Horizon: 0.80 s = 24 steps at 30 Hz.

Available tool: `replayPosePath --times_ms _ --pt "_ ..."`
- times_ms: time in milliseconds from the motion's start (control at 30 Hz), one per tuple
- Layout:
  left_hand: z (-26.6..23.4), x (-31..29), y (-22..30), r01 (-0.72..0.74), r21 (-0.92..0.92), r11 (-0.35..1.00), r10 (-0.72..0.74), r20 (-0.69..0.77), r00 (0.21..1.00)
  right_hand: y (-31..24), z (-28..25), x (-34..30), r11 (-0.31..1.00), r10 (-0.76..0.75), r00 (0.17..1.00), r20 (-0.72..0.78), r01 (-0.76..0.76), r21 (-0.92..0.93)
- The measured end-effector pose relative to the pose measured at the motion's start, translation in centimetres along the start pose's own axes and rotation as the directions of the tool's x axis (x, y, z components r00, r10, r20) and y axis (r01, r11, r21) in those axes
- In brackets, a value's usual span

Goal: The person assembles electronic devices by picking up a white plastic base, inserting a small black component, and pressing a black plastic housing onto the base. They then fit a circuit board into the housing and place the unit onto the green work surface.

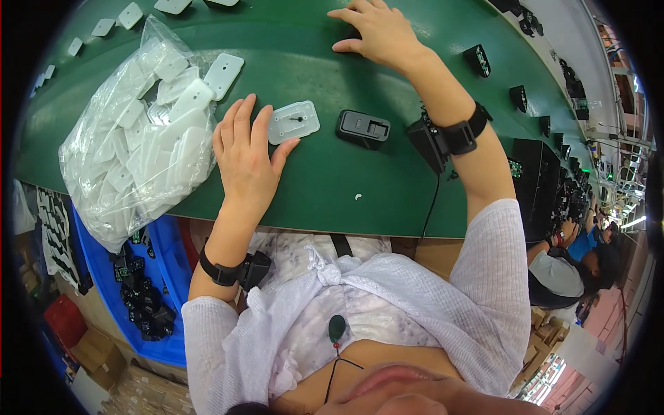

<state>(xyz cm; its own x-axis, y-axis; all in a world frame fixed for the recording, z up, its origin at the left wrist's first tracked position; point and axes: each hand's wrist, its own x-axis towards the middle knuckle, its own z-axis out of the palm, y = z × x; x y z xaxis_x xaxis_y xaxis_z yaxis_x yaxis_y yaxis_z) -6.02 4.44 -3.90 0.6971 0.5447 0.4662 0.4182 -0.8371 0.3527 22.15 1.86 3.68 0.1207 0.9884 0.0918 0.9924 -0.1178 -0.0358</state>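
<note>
My left hand [245,155] lies with its fingers stretched out at the left side of a white plastic plate [294,122]. Its thumb and index finger are at the plate's edges, and the plate rests on the green table with a small hole and slot showing. Right of it stands a black plastic housing [363,128] with a square recess on top. At the far edge of the view, my right hand [382,33] reaches forward with fingers and thumb apart. Something dark shows partly between them; the hand hides most of it, and I cannot make out its kind.
A clear bag [93,176] full of white plates lies at left, with a loose white plate [224,76] beside it. More plates line the far left. Black housings [477,61] run along the right. A blue bin [176,256] of black parts sits below the table edge. Another person [560,273] is at right.
</note>
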Motion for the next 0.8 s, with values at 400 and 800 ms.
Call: replayPosePath --times_ms 400,800 --pt "-0.2 0.4 0.4 0.013 0.046 0.999 -0.013 0.002 1.000 0.8 1.4 -6.0 0.842 0.206 0.962 -0.178 -0.081 0.533" --pt "-0.8 0.4 -0.9 0.000 -0.399 0.917 -0.018 -0.042 0.999 -9.3 0.3 -8.0 0.869 -0.118 0.962 -0.244 0.219 0.444"
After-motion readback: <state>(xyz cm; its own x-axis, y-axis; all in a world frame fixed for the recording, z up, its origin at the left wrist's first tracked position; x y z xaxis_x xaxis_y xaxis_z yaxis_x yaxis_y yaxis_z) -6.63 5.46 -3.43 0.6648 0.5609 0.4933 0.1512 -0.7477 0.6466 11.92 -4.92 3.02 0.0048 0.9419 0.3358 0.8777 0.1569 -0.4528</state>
